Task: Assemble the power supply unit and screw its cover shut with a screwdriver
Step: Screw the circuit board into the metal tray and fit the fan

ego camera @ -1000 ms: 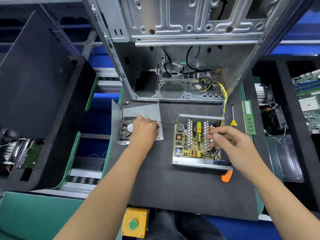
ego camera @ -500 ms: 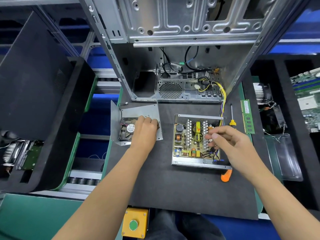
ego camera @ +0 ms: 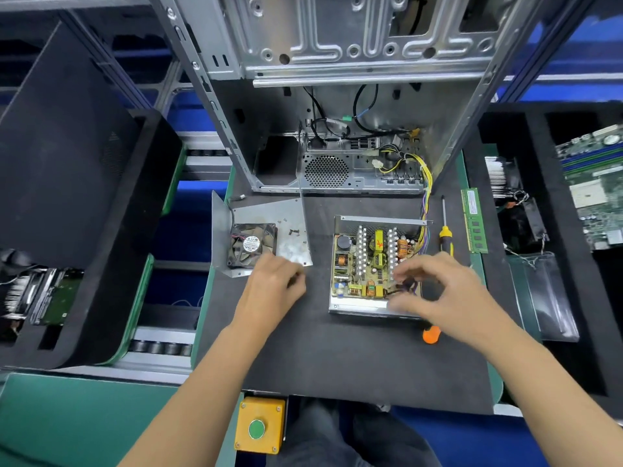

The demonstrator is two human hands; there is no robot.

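Your left hand [ego camera: 274, 286] hovered curled over the near corner of the bent grey sheet-metal cover [ego camera: 266, 219]; whether it pinched one of the small loose screws [ego camera: 294, 231] lying there, I could not tell. The cover lay inside-up with its black fan [ego camera: 251, 245] exposed, probably so screws stayed within reach. Your right hand [ego camera: 448, 291] was half-spread, fingertips on the wires at the open power supply tray [ego camera: 357, 306], likely tucking them clear. The tray sat uncovered on the black foam tabletop [ego camera: 337, 362], board exposed; the yellow-handled screwdriver [ego camera: 445, 230] lay just beside it, untouched.

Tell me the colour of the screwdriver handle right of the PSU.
Yellow and black screwdriver, head view.
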